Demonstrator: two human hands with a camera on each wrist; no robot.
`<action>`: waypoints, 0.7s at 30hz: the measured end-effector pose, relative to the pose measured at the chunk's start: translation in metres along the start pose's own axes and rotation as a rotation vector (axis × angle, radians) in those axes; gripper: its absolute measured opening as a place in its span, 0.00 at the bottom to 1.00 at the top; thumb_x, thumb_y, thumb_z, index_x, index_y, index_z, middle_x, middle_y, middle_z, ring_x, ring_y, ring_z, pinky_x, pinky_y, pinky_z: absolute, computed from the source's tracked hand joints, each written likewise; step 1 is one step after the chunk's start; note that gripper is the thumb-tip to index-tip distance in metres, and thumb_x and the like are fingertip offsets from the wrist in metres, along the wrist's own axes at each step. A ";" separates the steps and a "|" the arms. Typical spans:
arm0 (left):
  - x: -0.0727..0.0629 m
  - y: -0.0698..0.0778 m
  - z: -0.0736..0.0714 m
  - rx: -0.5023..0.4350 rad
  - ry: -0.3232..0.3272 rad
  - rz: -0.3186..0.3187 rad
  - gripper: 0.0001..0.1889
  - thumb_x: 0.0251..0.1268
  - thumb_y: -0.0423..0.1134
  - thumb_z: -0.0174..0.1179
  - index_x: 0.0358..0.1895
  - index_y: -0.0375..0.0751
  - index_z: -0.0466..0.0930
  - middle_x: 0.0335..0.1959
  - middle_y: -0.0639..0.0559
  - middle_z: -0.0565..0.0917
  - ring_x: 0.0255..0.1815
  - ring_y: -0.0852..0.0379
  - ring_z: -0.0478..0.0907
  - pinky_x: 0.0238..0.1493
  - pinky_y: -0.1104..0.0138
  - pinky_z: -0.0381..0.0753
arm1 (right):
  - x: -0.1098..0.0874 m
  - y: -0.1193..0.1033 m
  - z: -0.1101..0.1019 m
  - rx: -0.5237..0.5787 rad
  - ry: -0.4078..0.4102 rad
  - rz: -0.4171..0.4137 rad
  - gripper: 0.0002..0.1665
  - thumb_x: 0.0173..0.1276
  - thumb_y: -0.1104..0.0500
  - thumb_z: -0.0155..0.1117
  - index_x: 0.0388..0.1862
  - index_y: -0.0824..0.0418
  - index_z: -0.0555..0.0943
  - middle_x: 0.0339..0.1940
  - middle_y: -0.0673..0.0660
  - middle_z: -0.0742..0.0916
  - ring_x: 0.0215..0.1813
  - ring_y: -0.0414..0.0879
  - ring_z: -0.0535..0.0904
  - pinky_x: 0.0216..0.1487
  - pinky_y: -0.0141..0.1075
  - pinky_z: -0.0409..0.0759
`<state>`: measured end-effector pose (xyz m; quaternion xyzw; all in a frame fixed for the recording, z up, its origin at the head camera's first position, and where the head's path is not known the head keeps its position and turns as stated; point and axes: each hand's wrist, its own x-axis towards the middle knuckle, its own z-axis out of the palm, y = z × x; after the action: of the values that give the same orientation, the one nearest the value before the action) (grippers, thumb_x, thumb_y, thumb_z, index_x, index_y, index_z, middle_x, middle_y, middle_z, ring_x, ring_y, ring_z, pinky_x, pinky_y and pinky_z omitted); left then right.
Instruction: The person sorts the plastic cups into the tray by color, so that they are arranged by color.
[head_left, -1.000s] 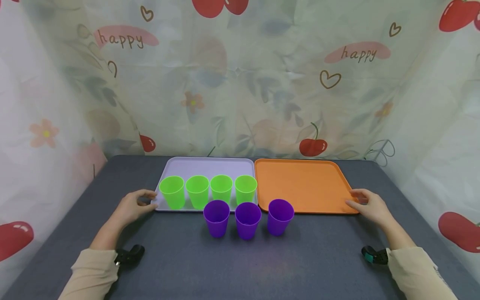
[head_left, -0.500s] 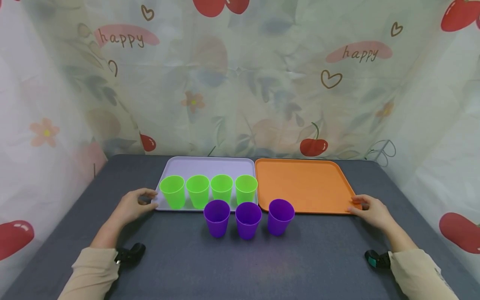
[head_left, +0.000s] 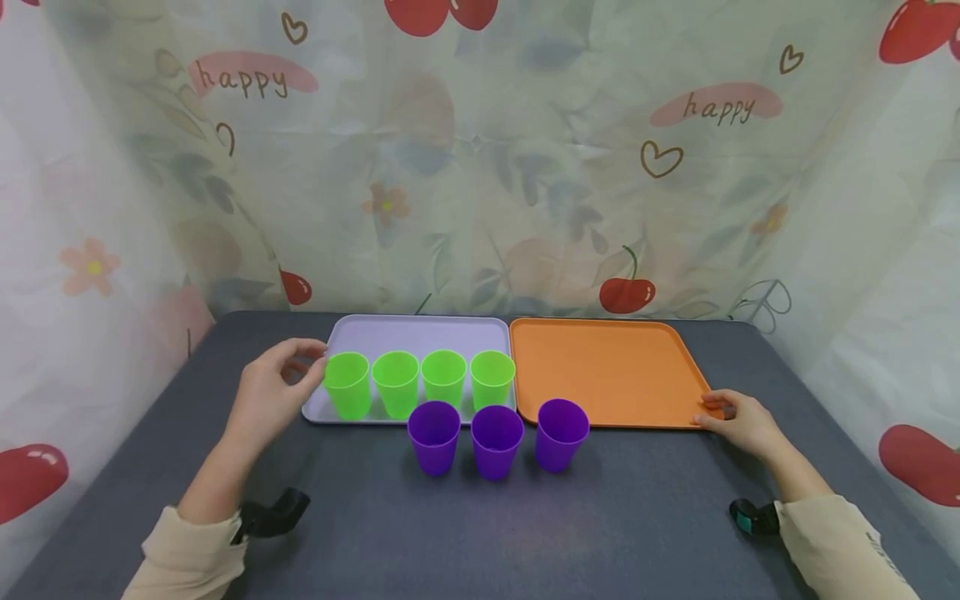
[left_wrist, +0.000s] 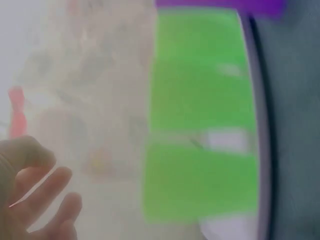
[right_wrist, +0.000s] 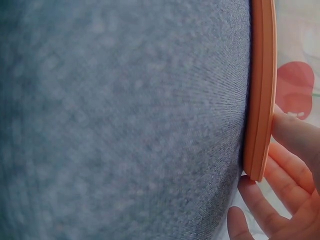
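Note:
My left hand (head_left: 273, 392) hovers at the left of the lilac tray (head_left: 420, 329), thumb and fingers relaxed and apart, fingertips right beside the leftmost green cup (head_left: 349, 387). Blurred green cups (left_wrist: 200, 182) and that hand (left_wrist: 37, 200) show apart in the left wrist view. At the right front corner of the orange tray (head_left: 600, 367), my right hand (head_left: 746, 423) pinches the edge, its thumb on the rim. The right wrist view has the fingers round the corner of the orange tray (right_wrist: 262, 90). Green cups stand upright in a row on the lilac tray.
Three purple cups (head_left: 495, 446) stand upright in front of the trays, on the dark grey tabletop (head_left: 480, 533). The two trays lie side by side near the back edge. A patterned curtain (head_left: 480, 167) surrounds the table behind and at both sides.
My left hand has left the lilac tray's left edge and moved up toward the leftmost green cup. The right hand slid slightly nearer along the orange tray's edge, then stayed there.

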<state>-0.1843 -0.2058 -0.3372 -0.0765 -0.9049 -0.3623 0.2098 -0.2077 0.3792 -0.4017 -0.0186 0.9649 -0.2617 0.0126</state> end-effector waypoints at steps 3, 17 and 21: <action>-0.003 0.018 0.007 -0.031 -0.040 0.071 0.10 0.62 0.34 0.58 0.45 0.41 0.81 0.41 0.47 0.84 0.34 0.64 0.76 0.39 0.66 0.75 | 0.000 0.000 0.000 0.003 0.000 -0.003 0.31 0.65 0.51 0.62 0.56 0.75 0.71 0.53 0.76 0.78 0.50 0.68 0.76 0.46 0.53 0.76; -0.021 0.044 0.065 -0.136 -0.362 0.282 0.21 0.52 0.46 0.68 0.51 0.47 0.78 0.49 0.55 0.80 0.49 0.54 0.76 0.50 0.55 0.76 | -0.001 0.001 0.001 0.010 -0.004 0.011 0.32 0.65 0.51 0.61 0.56 0.76 0.70 0.53 0.76 0.77 0.50 0.68 0.76 0.46 0.52 0.77; -0.025 0.045 0.072 -0.132 -0.374 0.265 0.24 0.50 0.49 0.69 0.51 0.49 0.77 0.51 0.55 0.78 0.52 0.54 0.74 0.51 0.53 0.76 | 0.000 0.001 0.001 0.011 -0.007 0.010 0.32 0.65 0.51 0.61 0.56 0.76 0.70 0.53 0.76 0.77 0.50 0.68 0.75 0.46 0.52 0.77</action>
<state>-0.1720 -0.1239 -0.3668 -0.2738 -0.8845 -0.3695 0.0789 -0.2074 0.3796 -0.4030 -0.0148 0.9634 -0.2671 0.0174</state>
